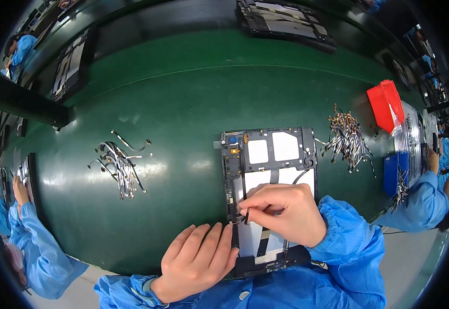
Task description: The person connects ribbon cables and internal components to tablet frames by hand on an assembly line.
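Observation:
An opened tablet (266, 167), black-framed with white panels inside, lies in front of me on the green bench. My right hand (286, 211) is over its lower middle, thumb and forefinger pinched on a thin dark cable (247, 216) near the tablet's left edge. The fingers partly hide that cable, and its lower end is too small to make out. My left hand (198, 260) rests flat with fingers stretched out, the fingertips touching the tablet's lower left edge. It holds nothing.
Loose thin cables (119, 167) lie in a pile to the left, and a larger cable pile (349, 136) to the right. Beyond stand a red bin (386, 105) and a blue bin (395, 172). More opened tablets (288, 23) lie at the back. Blue-sleeved co-workers (41, 247) sit on both sides.

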A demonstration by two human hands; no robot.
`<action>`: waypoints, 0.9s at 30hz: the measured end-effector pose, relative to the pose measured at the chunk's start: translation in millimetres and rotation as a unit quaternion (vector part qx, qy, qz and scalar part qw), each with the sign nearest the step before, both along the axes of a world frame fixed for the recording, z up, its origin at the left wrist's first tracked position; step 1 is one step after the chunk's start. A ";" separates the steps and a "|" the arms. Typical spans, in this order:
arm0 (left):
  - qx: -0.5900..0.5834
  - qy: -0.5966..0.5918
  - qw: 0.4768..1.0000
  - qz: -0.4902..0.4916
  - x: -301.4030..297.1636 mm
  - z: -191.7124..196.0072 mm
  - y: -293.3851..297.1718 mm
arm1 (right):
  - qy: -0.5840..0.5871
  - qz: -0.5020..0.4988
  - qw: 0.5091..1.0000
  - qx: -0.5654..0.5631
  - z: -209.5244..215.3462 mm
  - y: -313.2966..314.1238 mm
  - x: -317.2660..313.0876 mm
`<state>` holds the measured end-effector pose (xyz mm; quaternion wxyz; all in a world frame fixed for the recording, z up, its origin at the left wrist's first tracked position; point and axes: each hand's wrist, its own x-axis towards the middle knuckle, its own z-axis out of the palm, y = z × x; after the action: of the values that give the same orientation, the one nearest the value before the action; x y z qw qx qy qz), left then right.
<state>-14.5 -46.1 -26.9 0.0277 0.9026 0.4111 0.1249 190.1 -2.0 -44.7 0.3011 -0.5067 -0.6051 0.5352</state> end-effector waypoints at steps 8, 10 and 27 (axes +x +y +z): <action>0.099 0.063 0.993 -0.014 5.8 -7.2 2.3 | -0.011 0.000 1.000 0.018 1.5 -1.5 0.7; 0.136 0.121 0.980 -0.086 1.5 -4.8 9.9 | -0.009 -0.002 1.000 0.012 3.0 -0.8 -0.9; 0.104 0.015 0.991 -0.082 36.0 -27.0 -2.5 | -0.029 0.039 0.995 0.089 3.1 2.8 3.8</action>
<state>21.4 -48.6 -53.8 -0.0621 0.9329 0.3213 0.1505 193.9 0.8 -41.6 0.3067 -0.4692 -0.6778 0.4758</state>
